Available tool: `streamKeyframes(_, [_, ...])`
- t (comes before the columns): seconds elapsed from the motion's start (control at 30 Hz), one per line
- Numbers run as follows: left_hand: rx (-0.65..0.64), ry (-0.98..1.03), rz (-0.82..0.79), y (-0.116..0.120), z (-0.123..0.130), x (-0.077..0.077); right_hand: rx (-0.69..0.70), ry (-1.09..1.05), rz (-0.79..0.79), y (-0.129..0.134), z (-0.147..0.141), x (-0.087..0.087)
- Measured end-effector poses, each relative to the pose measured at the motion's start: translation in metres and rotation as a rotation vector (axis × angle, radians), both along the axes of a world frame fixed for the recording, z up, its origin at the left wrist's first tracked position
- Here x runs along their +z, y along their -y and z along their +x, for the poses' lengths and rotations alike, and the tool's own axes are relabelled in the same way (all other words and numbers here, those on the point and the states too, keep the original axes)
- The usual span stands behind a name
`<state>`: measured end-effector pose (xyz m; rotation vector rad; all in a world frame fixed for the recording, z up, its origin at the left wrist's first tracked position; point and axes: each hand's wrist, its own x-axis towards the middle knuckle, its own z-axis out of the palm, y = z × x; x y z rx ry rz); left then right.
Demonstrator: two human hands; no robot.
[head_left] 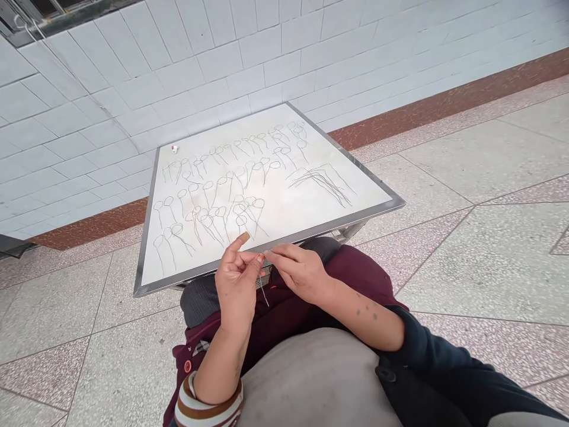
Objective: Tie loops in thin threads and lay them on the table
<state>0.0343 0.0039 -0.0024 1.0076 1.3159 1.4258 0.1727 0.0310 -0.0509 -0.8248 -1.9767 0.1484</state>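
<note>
My left hand [237, 284] and my right hand [302, 273] meet fingertip to fingertip just in front of the table's near edge, over my lap. Between them is a thin wire [264, 292], its free end dangling below the left thumb. Thumb and fingers of the left hand pinch it, while one finger points up and away. The right fingertips close on it too, hiding its upper part. Many looped wires [178, 230] with long tails lie in rows on the white tabletop [284, 222]. A loose bundle of nearly straight wires [326, 185] rests on the right side.
The square table has a grey metal rim [355, 216]. A small white and red object [175, 149] sits near its far left corner. Behind it runs a white tiled wall [222, 65] with a brown base strip [427, 101]. Terrazzo floor [511, 261] surrounds the table.
</note>
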Motion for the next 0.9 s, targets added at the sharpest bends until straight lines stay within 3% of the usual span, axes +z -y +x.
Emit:
streamKeyframes(0.3, [-0.101, -0.138, -0.056, -0.003, -0.013, 0.0, 0.048, 0.045, 0.017, 0.004, 0.0, -0.018])
streamKeyframes(0.47, [-0.155, -0.207, -0.079, -0.007, -0.022, 0.0, 0.114, -0.016, -0.098, 0.004, 0.001, -0.014])
streamKeyframes(0.63, [-0.125, -0.256, -0.056, -0.005, -0.022, 0.004, 0.118, -0.142, -0.254, 0.005, 0.0, -0.009])
streamKeyframes(0.9, [-0.005, -0.364, 0.03, 0.004, -0.016, -0.001, 0.11, -0.193, -0.336, 0.006, -0.003, -0.009])
